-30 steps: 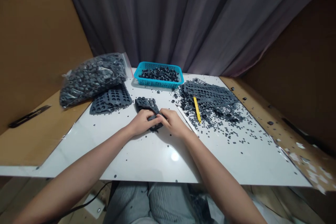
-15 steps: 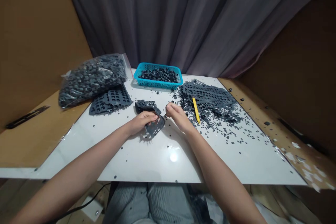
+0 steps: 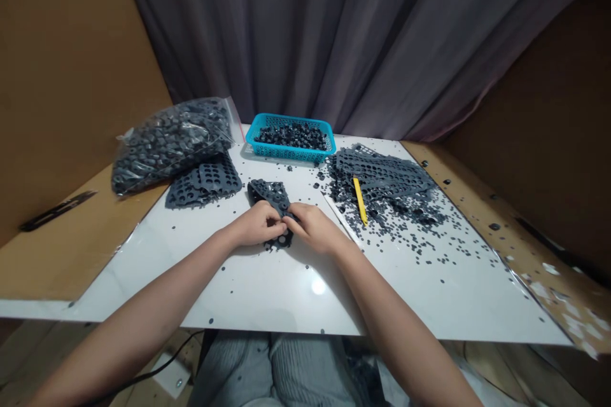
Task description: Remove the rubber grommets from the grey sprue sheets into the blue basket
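Observation:
A dark grey perforated rubber sheet (image 3: 269,191), bent and folded, is held over the middle of the white table (image 3: 267,296). My left hand (image 3: 258,224) is closed on its near left part, fingers curled. Pressed close beside it, my right hand (image 3: 312,227) grips the sheet's right side, the two thumbs nearly meeting. Part of the sheet is hidden under the fingers, and whatever small piece may lie between the fingertips cannot be made out.
A blue basket (image 3: 291,153) of small black pieces stands at the back. Left are a filled plastic bag (image 3: 172,143) and stacked perforated sheets (image 3: 205,181). Right, more sheets (image 3: 382,172), a yellow tool (image 3: 359,201) and scattered black bits (image 3: 420,229). Cardboard walls (image 3: 71,76) flank the table.
My right hand has moved left, from apart in a closed pinch to the sheet beside my left hand. The sheet's near flap has been folded in under the hands.

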A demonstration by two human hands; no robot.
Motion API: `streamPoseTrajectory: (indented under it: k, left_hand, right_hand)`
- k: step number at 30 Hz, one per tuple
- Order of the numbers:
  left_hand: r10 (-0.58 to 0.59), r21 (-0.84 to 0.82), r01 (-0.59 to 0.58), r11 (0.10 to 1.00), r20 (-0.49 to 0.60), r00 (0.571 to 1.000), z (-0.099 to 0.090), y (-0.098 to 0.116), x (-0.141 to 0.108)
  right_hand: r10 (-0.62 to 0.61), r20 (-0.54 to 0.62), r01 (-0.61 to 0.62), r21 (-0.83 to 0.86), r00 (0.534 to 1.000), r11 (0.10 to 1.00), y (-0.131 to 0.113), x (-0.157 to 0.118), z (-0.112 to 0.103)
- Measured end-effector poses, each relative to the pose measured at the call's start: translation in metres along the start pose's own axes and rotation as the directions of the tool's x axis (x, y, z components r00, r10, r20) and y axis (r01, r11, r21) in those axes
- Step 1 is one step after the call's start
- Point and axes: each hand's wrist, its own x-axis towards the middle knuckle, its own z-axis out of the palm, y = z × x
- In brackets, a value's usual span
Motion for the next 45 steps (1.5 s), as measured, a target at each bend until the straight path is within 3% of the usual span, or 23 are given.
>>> streamPoseTrajectory:
  k: [4, 7, 9, 11, 13, 15, 17, 18, 23, 28, 34, 37, 41, 43, 45]
  left_hand:
    - [0.004, 0.053, 0.004, 0.999, -0.131, 0.991, -0.001, 0.003, 0.001]
    - [-0.039, -0.076, 0.028, 0.997, -0.142, 0.989, 0.003, 0.005, 0.003]
    - [-0.096, -0.275, 0.058, 0.960, -0.127, 0.987, 0.006, 0.005, 0.004]
    - [-0.165, -0.462, 0.093, 0.882, -0.119, 0.979, 0.010, 0.004, 0.004]
    - [-0.223, -0.579, 0.124, 0.806, -0.103, 0.969, 0.013, 0.001, 0.005]
    - [-0.264, -0.640, 0.147, 0.754, -0.091, 0.960, 0.015, 0.000, 0.005]
    - [-0.286, -0.656, 0.154, 0.739, -0.097, 0.953, 0.015, 0.000, 0.006]
    - [-0.285, -0.650, 0.152, 0.745, -0.104, 0.953, 0.015, 0.001, 0.006]
    - [-0.231, -0.585, 0.104, 0.804, -0.146, 0.962, 0.013, 0.005, 0.006]
    - [-0.160, -0.446, 0.065, 0.893, -0.178, 0.971, 0.011, 0.003, 0.005]
    - [0.016, -0.124, -0.038, 0.992, -0.171, 0.985, 0.004, 0.008, 0.002]
    - [0.064, -0.067, -0.073, 0.995, -0.125, 0.990, 0.003, 0.008, 0.001]
    - [0.007, -0.226, -0.040, 0.973, -0.145, 0.989, 0.009, 0.004, 0.003]
    - [-0.099, -0.381, 0.030, 0.924, -0.161, 0.982, 0.015, 0.003, 0.005]
    - [-0.205, -0.559, 0.097, 0.823, -0.135, 0.969, 0.019, 0.003, 0.007]
  right_hand:
    - [0.056, -0.101, -0.036, 0.191, 0.993, 0.981, 0.003, 0.002, 0.003]
    - [0.129, -0.117, -0.069, 0.415, 0.985, 0.907, 0.009, 0.004, 0.007]
    - [0.173, -0.078, -0.087, 0.625, 0.982, 0.776, 0.013, 0.006, 0.012]
    - [0.216, -0.037, -0.097, 0.810, 0.976, 0.579, 0.015, 0.009, 0.019]
    - [0.264, -0.020, -0.093, 0.908, 0.964, 0.409, 0.015, 0.011, 0.025]
    - [0.295, -0.020, -0.084, 0.938, 0.955, 0.336, 0.015, 0.012, 0.029]
    - [0.296, -0.037, -0.076, 0.928, 0.955, 0.364, 0.014, 0.012, 0.030]
    - [0.283, -0.054, -0.073, 0.905, 0.957, 0.419, 0.015, 0.012, 0.029]
    - [0.172, -0.152, -0.050, 0.593, 0.973, 0.804, 0.014, 0.007, 0.011]
    - [0.083, -0.173, -0.038, 0.250, 0.981, 0.967, 0.008, 0.002, -0.005]
    - [0.018, -0.125, -0.015, 0.027, 0.992, 1.000, 0.000, 0.001, -0.008]
    - [0.008, -0.088, -0.010, -0.027, 0.996, 1.000, -0.002, 0.001, -0.007]
    - [0.018, -0.088, -0.010, 0.092, 0.996, 0.996, 0.000, 0.002, -0.002]
    - [0.066, -0.100, -0.037, 0.265, 0.993, 0.963, 0.003, 0.003, 0.003]
    - [0.137, -0.088, -0.077, 0.488, 0.987, 0.869, 0.007, 0.007, 0.010]
